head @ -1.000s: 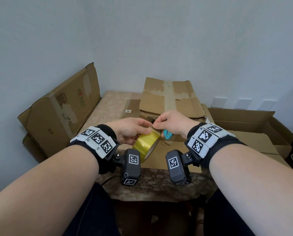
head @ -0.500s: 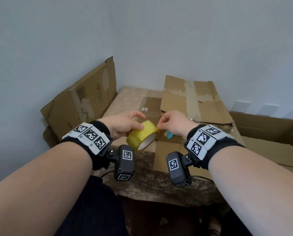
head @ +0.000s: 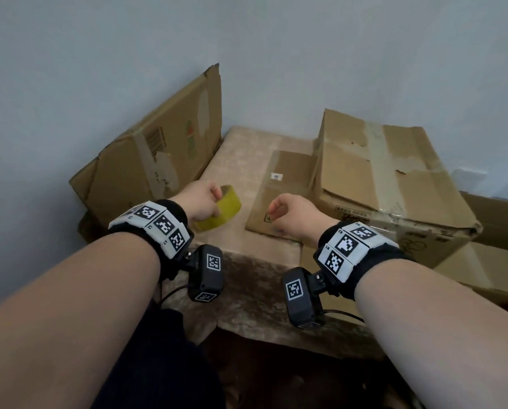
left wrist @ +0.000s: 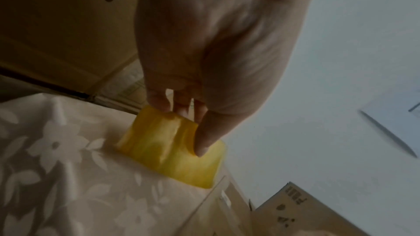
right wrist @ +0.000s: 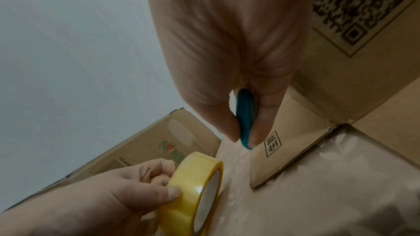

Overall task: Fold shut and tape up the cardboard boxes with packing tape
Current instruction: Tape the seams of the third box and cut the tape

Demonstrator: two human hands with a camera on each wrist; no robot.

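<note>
My left hand [head: 201, 200] grips a roll of yellow packing tape [head: 219, 212], thumb on its outer face and fingers through the core, low over the floral tablecloth [head: 241, 160]. The tape roll [right wrist: 193, 195] is tilted on edge in the right wrist view. My right hand [head: 288, 212] is curled and pinches a small teal cutter [right wrist: 244, 119] between thumb and fingers, above a flat cardboard flap [head: 279, 190]. A taped cardboard box [head: 394, 184] stands just right of that hand.
A flattened cardboard box [head: 155, 154] leans against the wall at the left. Another open box [head: 500, 228] sits at the far right, lower than the table. The table's front edge [head: 247, 290] is near my wrists.
My hands have parted: the left carried the tape roll leftward and down toward the table, and the right moved away from the roll. The view has swung left.
</note>
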